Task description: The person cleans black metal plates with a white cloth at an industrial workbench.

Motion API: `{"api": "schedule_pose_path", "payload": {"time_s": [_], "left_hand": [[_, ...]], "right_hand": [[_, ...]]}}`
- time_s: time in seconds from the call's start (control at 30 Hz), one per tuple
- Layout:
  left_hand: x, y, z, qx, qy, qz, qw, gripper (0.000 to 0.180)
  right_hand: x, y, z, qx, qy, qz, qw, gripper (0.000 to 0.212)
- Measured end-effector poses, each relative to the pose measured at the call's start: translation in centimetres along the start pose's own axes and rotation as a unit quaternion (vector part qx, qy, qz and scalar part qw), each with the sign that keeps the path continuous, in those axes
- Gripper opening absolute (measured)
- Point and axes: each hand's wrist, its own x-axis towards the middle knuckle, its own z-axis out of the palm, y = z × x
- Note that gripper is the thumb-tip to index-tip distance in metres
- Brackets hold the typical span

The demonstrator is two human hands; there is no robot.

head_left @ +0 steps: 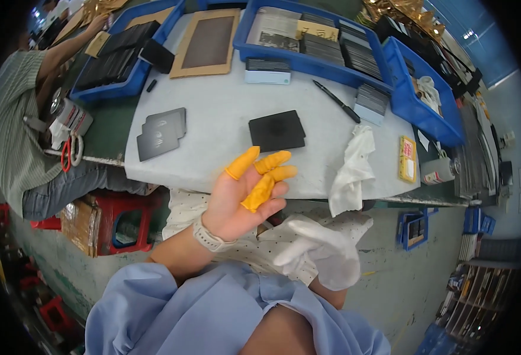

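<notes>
My left hand (pixel 241 192) is raised palm up at the table's near edge, fingers stretched and slightly curled. Yellow finger cots cover several fingertips, and it holds nothing. To its right and lower, my right hand (pixel 325 248) hovers over my lap in a white glove, its fingers apart and nothing in them. Just beyond the left hand lie a few flat black plates (pixel 276 131), overlapping. Further left, grey plates (pixel 161 133) with pale marks are fanned out. A crumpled white cloth (pixel 353 168) hangs over the near edge, and a black marker pen (pixel 337 102) lies behind it.
Blue trays (pixel 308 54) of stacked plates line the back, beside a cardboard-framed dark panel (pixel 206 42). Small plate stacks (pixel 267 71) stand before them. A yellow box (pixel 407 158) and bottle (pixel 440 171) sit right. At left are a co-worker (pixel 21 112), red-handled scissors (pixel 66 155) and a can (pixel 71 112).
</notes>
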Motion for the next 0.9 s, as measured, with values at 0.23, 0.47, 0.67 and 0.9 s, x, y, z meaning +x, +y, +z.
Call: {"api": "schedule_pose_path", "payload": {"time_s": [0.23,0.47,0.67,0.9], "left_hand": [[0.1,-0.3,-0.9,0.047,-0.052,0.098,0.993,0.049],[-0.2,-0.8,-0.8,0.11,-0.041,0.189,0.975,0.052],[-0.5,-2.7,0.0,0.318,-0.113,0.373,0.864,0.05],[-0.5,-2.3,0.1,0.259,-0.075,0.291,0.918,0.046]], "right_hand": [[2.4,-0.3,2.5,-0.198,0.013,0.21,0.957,0.077],[3.0,1.1,2.9,-0.165,0.069,0.179,0.967,0.08],[3.1,2.0,2.7,-0.092,0.085,0.161,0.979,0.085],[2.1,3.1,1.7,0.002,0.054,0.133,0.99,0.091]]}}
